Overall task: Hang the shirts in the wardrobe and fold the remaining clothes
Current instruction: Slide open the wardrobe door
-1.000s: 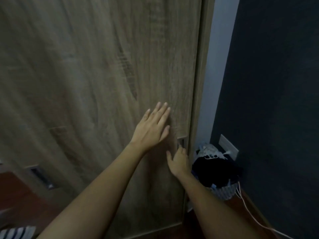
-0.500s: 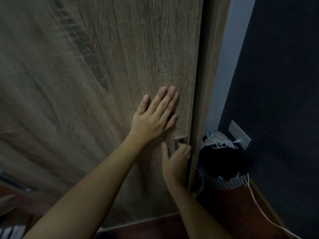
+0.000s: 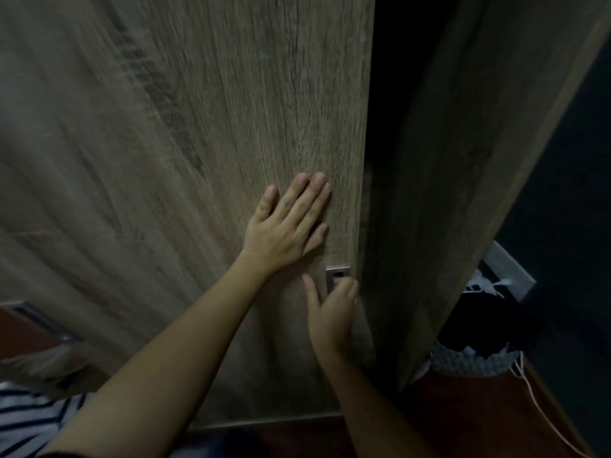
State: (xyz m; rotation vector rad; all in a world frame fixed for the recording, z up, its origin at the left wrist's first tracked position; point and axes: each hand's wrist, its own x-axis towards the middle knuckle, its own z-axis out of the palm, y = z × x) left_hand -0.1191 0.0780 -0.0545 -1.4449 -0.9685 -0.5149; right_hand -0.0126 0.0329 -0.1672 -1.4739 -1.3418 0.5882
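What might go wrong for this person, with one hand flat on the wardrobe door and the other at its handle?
The right hand hooks its fingers into the metal handle right at the edge of the wardrobe door, beside the dark gap; they might get pinched if the door slides back. The left hand lies flat with no grip, so it may slip. A white cable trails on the floor beside the basket, a possible trip hazard.

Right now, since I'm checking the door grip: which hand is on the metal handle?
The right hand, fingers curled into the recessed handle; the left hand lies flat on the wardrobe door above.
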